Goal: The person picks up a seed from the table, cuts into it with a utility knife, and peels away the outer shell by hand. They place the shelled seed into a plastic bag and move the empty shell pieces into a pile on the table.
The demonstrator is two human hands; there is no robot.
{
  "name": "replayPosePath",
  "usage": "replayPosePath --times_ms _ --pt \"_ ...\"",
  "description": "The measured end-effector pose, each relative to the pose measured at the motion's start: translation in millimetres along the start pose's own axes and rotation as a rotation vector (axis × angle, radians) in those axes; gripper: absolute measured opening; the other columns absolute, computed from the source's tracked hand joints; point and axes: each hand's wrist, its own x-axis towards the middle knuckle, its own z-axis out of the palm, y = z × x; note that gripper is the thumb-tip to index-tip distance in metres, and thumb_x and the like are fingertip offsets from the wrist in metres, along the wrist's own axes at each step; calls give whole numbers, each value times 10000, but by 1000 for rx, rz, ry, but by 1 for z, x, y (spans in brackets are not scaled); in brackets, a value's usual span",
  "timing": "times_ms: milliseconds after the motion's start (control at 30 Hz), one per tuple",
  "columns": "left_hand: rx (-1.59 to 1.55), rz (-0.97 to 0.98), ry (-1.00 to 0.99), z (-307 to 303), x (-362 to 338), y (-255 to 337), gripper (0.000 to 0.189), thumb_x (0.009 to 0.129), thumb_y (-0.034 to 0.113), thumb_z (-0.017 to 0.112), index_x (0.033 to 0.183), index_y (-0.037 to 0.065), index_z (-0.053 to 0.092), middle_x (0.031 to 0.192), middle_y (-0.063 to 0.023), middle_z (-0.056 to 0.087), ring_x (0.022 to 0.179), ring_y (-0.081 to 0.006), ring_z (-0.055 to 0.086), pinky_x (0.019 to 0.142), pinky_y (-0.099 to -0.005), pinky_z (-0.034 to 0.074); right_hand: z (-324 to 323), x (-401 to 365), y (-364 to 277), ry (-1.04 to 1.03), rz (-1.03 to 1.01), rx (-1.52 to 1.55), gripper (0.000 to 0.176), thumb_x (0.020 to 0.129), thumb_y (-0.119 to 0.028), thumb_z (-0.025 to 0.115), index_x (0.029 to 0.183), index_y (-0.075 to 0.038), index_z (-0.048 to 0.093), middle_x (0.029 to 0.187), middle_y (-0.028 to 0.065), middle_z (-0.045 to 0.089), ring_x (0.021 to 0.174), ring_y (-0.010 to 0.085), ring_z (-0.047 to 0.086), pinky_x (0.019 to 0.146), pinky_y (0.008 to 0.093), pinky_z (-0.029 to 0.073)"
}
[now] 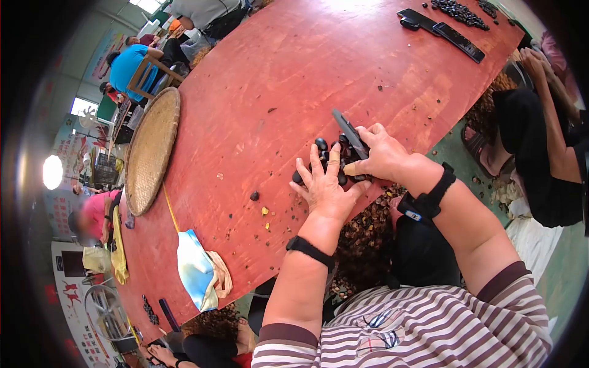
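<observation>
1. Cluster of dark nuts (pixel 321 144), about six showing, at the near edge of the red table (pixel 276 80), partly under both hands.
2. Left hand (pixel 322 184) open, fingers spread flat over the cluster.
3. Right hand (pixel 383 153) closed around one knife (pixel 346 130), blade slanting over the nuts.
4. One stray nut (pixel 254 196) apart to the left.
5. Farther out: one woven tray (pixel 153 150), one face mask (pixel 196 270).

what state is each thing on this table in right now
left hand, open, fingers spread on the dark nuts
right hand, shut on the knife
knife, held, blade pointing away from the person
dark nuts, small heap under both hands
woven tray, lying flat on the red table
face mask, crumpled at the table edge
far knives, lying flat, untouched
</observation>
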Motion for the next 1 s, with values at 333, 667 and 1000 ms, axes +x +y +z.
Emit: replayPosePath --times_ms 333,667,1000 --pt "-17 106 115 4 -5 -24 755 550 449 695 1201 193 413 1313 -105 238 1196 -386 147 952 -518 124 9 5 -10 -19 -246 57 732 520 -280 669 1184 -128 400 1209 64 371 1051 256 445 837 343 389" --pt "-21 88 145 -1 -19 -44 760 583 417 684 1214 135 370 1292 -139 256 1196 -371 171 960 -491 136 21 3 -31 -108 -298 54 711 516 -267 674 1165 -133 418 1205 48 383 1030 261 459 822 339 393" --pt "-33 32 151 -6 -30 -63 757 585 405 689 1209 116 373 1299 -147 250 1200 -360 176 973 -477 135 39 2 -48 -163 -304 13 696 523 -293 679 1159 -177 422 1195 11 390 1007 248 473 804 348 404"
